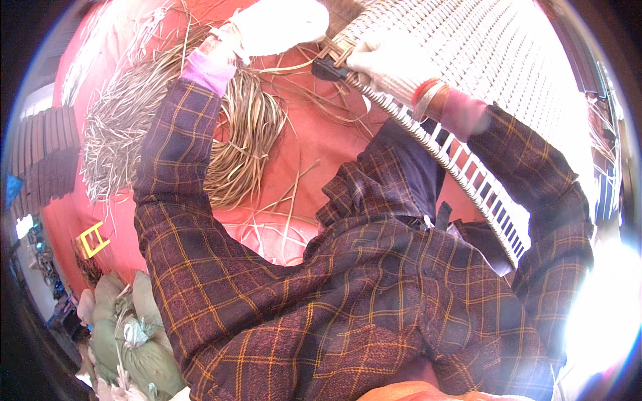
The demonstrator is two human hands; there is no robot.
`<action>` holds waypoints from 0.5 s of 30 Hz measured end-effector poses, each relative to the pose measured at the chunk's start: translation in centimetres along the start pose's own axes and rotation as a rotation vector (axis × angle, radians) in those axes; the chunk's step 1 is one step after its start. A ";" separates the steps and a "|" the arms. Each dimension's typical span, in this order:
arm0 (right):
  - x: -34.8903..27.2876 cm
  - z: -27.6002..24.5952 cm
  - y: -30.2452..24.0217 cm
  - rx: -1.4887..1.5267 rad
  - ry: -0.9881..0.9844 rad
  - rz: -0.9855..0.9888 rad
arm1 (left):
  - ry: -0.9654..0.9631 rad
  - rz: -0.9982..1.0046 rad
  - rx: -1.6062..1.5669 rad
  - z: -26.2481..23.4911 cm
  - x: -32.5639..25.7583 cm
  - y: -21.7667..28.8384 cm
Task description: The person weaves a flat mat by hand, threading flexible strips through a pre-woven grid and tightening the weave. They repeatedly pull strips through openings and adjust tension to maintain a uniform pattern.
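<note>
— Where's the woven panel (481,73)?
— Tilted across the lap, its corner at top centre. The gloved right hand (384,63) is closed on its edge, beside a black tool (328,69).
— The left hand (277,27)?
— Gloved; grip unclear. Loose cane strips (241,134) lie below on the red floor (321,154).

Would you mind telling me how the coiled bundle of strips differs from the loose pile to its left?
The coiled bundle is looped and golden-tan; the loose pile is scattered straight pieces, paler and greyer. The bundle sits beside the left hand's sleeve; the pile lies farther left. Both rest on the red sheet.
</note>
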State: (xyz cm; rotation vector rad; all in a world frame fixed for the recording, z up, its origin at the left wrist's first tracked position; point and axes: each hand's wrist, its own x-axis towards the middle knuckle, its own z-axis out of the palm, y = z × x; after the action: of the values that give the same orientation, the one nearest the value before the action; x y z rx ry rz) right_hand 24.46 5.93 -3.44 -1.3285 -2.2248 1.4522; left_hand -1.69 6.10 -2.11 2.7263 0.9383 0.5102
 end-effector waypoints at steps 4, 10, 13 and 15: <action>0.4 0.2 0.4 -0.118 -0.001 -0.020 | -0.042 0.031 0.018 1.3 0.4 -1.1; 0.5 0.2 0.7 0.028 -0.016 -0.074 | -0.070 -0.056 -0.160 0.5 -0.3 -1.0; -0.1 -0.3 0.3 0.211 -0.024 0.100 | -0.068 -0.021 -0.136 0.1 -0.2 -0.8; -0.2 -0.6 0.0 0.077 -0.010 0.055 | -0.071 0.017 -0.101 0.0 0.0 -0.7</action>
State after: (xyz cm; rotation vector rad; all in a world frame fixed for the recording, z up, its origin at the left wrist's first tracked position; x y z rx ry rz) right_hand 24.93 6.12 -3.06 -1.3711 -2.1311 1.5505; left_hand -2.08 6.60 -2.36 2.6453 0.8488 0.4487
